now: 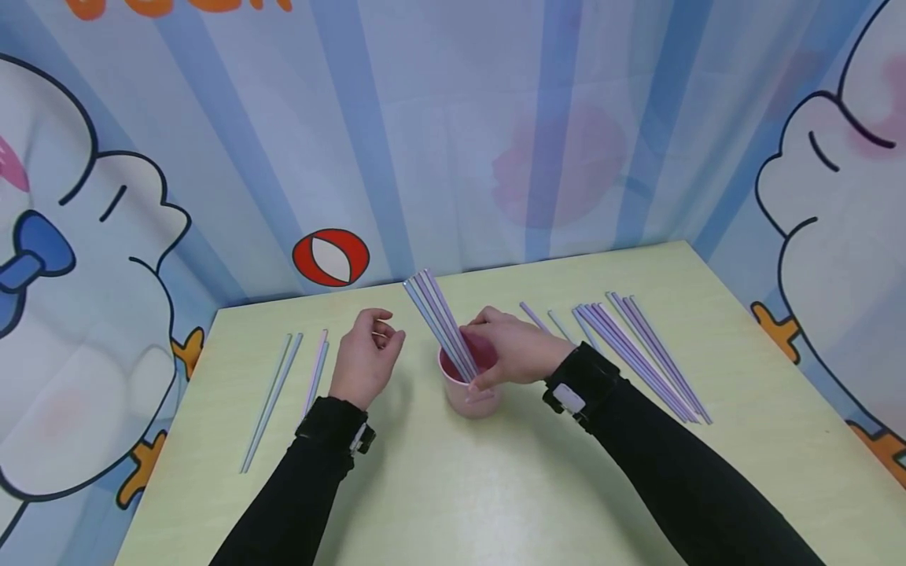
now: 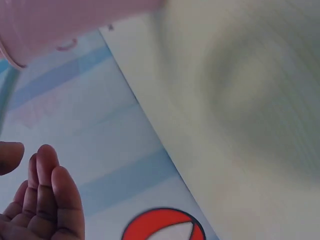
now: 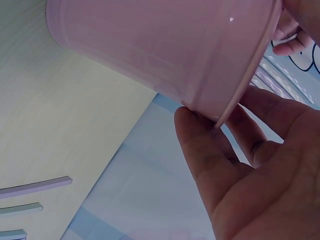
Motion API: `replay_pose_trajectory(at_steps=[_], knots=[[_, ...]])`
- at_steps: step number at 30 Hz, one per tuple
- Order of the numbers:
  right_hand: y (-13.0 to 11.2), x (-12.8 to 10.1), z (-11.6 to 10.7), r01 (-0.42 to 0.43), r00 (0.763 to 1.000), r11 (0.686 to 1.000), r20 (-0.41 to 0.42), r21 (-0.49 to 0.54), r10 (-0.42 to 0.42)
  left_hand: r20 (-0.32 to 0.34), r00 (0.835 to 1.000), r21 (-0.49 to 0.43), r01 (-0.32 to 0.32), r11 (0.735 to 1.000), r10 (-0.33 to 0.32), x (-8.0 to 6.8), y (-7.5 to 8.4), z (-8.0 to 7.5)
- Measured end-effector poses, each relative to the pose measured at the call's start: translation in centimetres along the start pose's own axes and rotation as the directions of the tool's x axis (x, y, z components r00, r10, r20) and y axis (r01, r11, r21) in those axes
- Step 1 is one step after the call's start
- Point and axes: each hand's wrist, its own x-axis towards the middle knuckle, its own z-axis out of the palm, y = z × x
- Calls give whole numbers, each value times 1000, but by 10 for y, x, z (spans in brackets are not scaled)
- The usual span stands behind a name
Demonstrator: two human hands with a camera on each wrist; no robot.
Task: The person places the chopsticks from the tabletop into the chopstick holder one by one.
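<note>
- The small pink plastic cup (image 1: 469, 393) stands on the pale green table (image 1: 495, 487), near the middle, between the two hands.
- A bundle of long thin blue and purple chopsticks (image 1: 440, 324) stands inside the cup and leans to the back left.
- The right hand (image 1: 511, 347) rests on the rim of the cup, with its fingers curled around the rim and the chopsticks.
- The left hand (image 1: 365, 358) is just beside the cup, loosely curled, and holds nothing.
- Two pairs of chopsticks (image 1: 293, 381) lie to the left.
- A larger row of purple chopsticks (image 1: 640, 354) lies to the right.
</note>
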Motion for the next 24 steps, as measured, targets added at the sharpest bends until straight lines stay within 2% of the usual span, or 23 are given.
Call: replay_pose_trajectory(at_steps=[4,8,11,14,17,20,24], knots=[[1,0,0,18,1000,1000,-5,-9,-18,-23,1000,115,3,993,0,-1,-21,-13],[2,-1,0,35,999,999,-10,-6,-35,-30,999,228,33,973,-27,0,-46,-28],[1,-1,-1,33,999,999,-8,-1,-33,-20,999,333,46,942,-42,1,-66,-39],[2,-1,-1,31,1000,1000,-4,2,-31,6,999,443,41,896,-49,1,-83,-48],[2,-1,0,29,1000,1000,-3,1,-29,42,997,513,32,857,-63,-1,-96,-54],[3,-1,0,25,1000,1000,-3,-7,-25,77,995,559,12,829,-66,-4,-104,-56],[4,0,1,20,1000,1000,-7,-20,-20,101,992,599,4,801,-81,-9,-106,-56]])
